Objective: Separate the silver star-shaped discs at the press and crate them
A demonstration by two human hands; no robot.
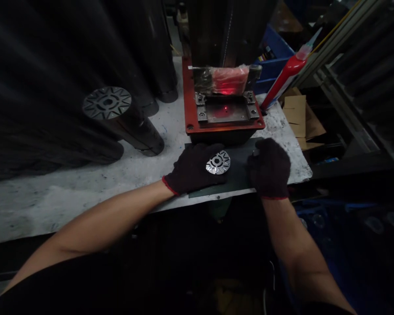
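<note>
A round silver metal part (218,162) with a toothed pattern and a central hole is held in my left hand (195,168), gloved in black with a red cuff. The glove wraps round its edge above a dark green mat (210,189). My right hand (272,168), in a matching glove, is closed at the mat's right side, apart from the part; what it holds, if anything, is too small to name. Just beyond both hands stands a red-based machine (191,107) with a metal fixture (227,109), on which a red light dot shines.
Left of the machine, a dark stack (134,131) is topped by a similar patterned disc (107,103). A red bottle (284,78) with a pointed nozzle stands at the right, near blue bins (277,65) and cardboard (295,116). The white worktop (68,201) ends near my forearms.
</note>
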